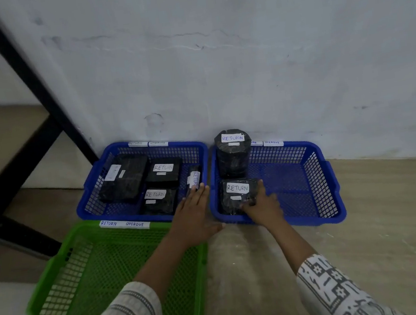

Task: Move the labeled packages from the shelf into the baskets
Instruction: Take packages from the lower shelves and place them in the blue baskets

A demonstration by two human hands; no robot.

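Two blue baskets stand on the floor against the wall. The left blue basket [111, 154] holds several black wrapped packages with white RETURN labels, among them a narrow one [194, 177] at its right wall. In the right blue basket [317, 169] a black cylinder package [233, 154] stands upright at the back left, and a flat black package [235, 193] lies in front of it. My right hand [262, 207] grips that flat package at its right front edge. My left hand [195, 211] hovers flat over the left basket's front right corner, fingers spread, holding nothing.
A green basket [58, 277] with a RETURN OVERDUE tag sits in the near left foreground, with nothing in it. The black metal shelf frame [20, 68] rises at the left, its foot beside the left blue basket. The wall is directly behind the baskets; bare floor lies to the right.
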